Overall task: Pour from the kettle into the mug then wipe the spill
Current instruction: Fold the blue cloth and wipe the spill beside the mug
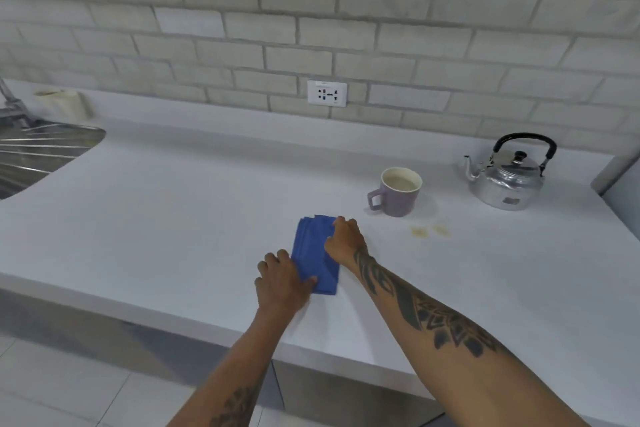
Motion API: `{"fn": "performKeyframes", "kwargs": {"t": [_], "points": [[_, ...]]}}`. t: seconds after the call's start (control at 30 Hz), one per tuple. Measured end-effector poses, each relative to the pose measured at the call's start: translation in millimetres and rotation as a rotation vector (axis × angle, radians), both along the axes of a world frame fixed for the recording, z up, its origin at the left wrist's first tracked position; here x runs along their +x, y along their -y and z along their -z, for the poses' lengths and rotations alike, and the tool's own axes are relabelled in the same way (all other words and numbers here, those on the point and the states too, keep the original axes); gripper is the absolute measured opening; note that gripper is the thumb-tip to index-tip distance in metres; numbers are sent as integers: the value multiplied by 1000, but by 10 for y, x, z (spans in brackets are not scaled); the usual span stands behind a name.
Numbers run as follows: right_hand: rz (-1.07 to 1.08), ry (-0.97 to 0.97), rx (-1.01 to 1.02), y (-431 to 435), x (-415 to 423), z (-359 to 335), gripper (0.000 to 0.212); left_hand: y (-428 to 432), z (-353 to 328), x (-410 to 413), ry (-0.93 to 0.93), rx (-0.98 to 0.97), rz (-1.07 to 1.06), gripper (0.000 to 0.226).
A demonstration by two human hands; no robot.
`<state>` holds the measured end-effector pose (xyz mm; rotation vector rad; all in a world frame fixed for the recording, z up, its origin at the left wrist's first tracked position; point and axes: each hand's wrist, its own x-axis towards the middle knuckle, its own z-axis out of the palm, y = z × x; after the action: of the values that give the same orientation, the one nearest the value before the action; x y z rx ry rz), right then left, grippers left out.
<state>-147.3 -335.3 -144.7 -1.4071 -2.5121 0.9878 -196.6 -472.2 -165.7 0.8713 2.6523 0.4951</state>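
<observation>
A folded blue cloth (313, 251) lies flat on the white counter (173, 211). My left hand (282, 279) rests on its near left corner, fingers curled over the edge. My right hand (344, 239) presses on its far right corner, fingers bent onto the fabric. Beyond the cloth to the right stands a purple mug (398, 192) filled with pale liquid, handle pointing left. A silver kettle (507, 177) with a black handle sits further right, spout towards the mug. Two small yellowish spill patches (429, 230) lie on the counter in front of the mug.
A steel sink (38, 152) is set into the counter's left end, with a pale container (64, 102) behind it. A wall socket (326, 94) sits on the brick wall. The counter's front edge runs just below my forearms.
</observation>
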Motion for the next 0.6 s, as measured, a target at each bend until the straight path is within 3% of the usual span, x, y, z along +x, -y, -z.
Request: {"fn": "performKeyframes", "kwargs": {"t": [0.17,0.27,0.4,0.6], "points": [[163,38,-79,-35,-152,31,60,-50,-38,-39,128,-10,-10,65],[223,75,-91,-87,-177,58,57,-91,-68,-65,197,-21,-28,60],[177,104,-37,-137,-171,116,47,-144,-125,-119,234,-70,-29,46],[125,71,35,-171,-132,174,44,-235,-114,-206,234,-150,26,45]]}}
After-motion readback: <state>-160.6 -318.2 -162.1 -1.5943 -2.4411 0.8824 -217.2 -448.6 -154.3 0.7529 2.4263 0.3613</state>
